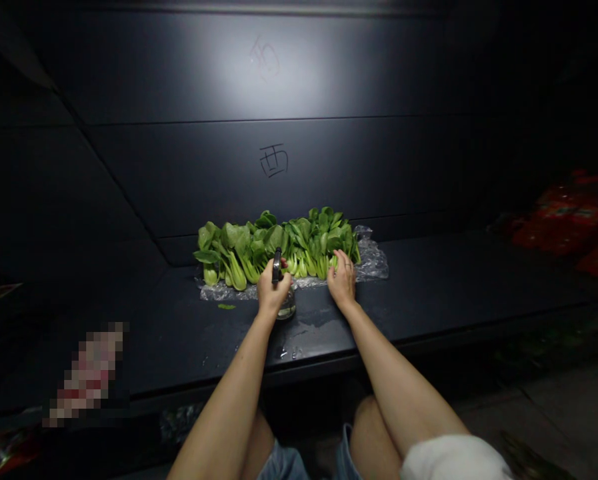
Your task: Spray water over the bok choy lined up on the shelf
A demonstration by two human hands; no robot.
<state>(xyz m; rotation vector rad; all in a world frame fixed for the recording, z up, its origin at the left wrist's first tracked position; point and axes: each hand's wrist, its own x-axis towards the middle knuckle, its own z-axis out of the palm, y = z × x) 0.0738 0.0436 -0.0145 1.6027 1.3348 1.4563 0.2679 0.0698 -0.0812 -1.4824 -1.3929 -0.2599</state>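
Note:
A row of green bok choy (236, 267) lies on crumpled clear plastic film (373, 260) against the back panel, stems toward me. My left hand (273, 291) is closed around a spray bottle (287, 307) with a black trigger head, held in front of the middle of the row. The bottle's lower part is clear and seems to hold some liquid. My right hand (343, 277) rests at the stems on the right side of the row, fingers stretched out and touching the greens. A ring shows on one finger.
The dark shelf (429, 280) has wet patches and drops near its front edge. A loose leaf piece (227, 307) lies left of the bottle. Red packages (561, 220) are piled at the far right. A blurred-out patch (89, 373) covers something at the left.

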